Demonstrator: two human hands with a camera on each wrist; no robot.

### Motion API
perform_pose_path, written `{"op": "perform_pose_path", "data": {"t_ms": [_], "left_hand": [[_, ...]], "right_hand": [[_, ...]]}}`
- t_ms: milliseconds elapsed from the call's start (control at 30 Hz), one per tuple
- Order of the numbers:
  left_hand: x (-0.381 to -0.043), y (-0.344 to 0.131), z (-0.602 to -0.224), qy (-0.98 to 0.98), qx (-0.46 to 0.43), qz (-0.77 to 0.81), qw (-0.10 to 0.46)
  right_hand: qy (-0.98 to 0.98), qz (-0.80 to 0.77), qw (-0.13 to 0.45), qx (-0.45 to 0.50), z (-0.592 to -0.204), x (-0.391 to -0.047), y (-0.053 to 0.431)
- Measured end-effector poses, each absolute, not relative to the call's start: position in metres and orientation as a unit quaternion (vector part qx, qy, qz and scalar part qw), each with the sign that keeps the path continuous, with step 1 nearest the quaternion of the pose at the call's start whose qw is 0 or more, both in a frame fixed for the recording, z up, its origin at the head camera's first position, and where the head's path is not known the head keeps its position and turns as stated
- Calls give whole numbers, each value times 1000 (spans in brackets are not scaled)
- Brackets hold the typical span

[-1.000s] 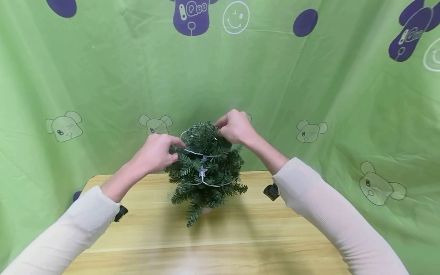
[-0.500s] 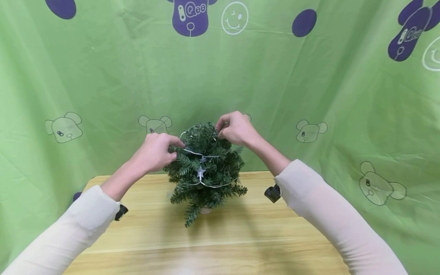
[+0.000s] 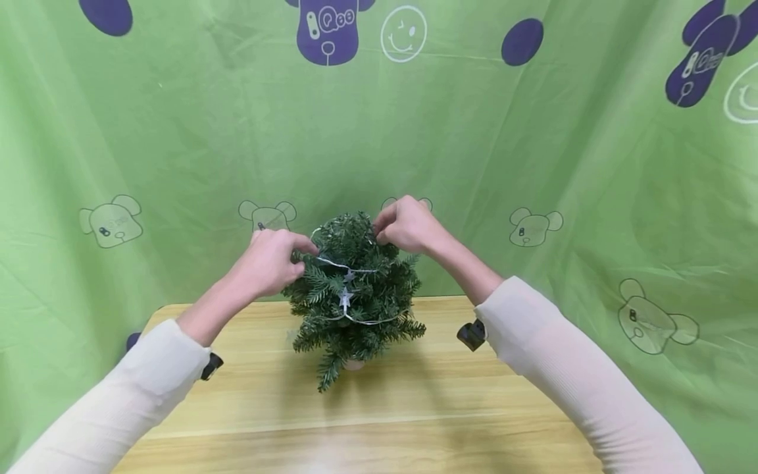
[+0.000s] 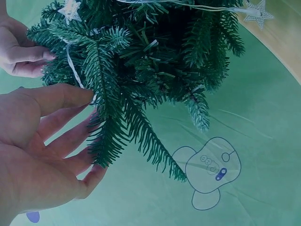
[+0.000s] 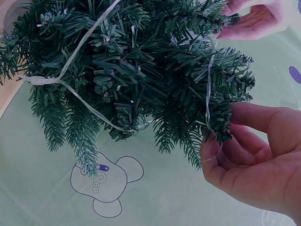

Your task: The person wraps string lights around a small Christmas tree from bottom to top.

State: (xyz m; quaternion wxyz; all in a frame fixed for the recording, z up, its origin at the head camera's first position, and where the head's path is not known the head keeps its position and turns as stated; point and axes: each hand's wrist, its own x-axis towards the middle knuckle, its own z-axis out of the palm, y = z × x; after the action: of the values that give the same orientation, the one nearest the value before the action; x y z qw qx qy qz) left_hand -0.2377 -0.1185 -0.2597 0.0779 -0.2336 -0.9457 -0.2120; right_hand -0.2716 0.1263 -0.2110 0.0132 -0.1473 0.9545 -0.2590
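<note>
A small artificial Christmas tree (image 3: 355, 296) stands on the table, wrapped in a clear-wired string of star lights (image 3: 345, 297). My left hand (image 3: 266, 263) is at the tree's upper left, its fingertips touching the wire and a branch; thumb and index finger look apart. In the left wrist view, the fingers of that left hand (image 4: 51, 141) are loosely spread behind a branch tip. At the upper right, my right hand (image 3: 408, 224) pinches the light string's wire by a branch tip. The right wrist view has the wire (image 5: 209, 89) running down to the right hand (image 5: 258, 150).
The wooden table (image 3: 237, 408) extends in front of and beside the tree. Behind it hangs a green cloth (image 3: 237, 131) printed with bear heads. A star light (image 4: 257, 14) sticks out from the lower tree in the left wrist view. Small black devices sit under both sleeves.
My right hand has lowered slightly at the tree's upper right, its fingers still on the wire. The left hand and the tree have hardly moved.
</note>
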Motion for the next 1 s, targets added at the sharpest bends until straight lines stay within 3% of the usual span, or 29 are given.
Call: {"op": "perform_pose_path", "data": {"t_ms": [500, 833, 1000], "left_hand": [[-244, -120, -262, -940, -240, -217, 107], [-242, -121, -264, -936, -242, -224, 124], [-237, -122, -260, -933, -240, -237, 124]], "right_hand": [[952, -270, 42, -136, -202, -262, 128], [947, -287, 22, -140, -195, -256, 139], [942, -307, -15, -135, -190, -248, 153]]}}
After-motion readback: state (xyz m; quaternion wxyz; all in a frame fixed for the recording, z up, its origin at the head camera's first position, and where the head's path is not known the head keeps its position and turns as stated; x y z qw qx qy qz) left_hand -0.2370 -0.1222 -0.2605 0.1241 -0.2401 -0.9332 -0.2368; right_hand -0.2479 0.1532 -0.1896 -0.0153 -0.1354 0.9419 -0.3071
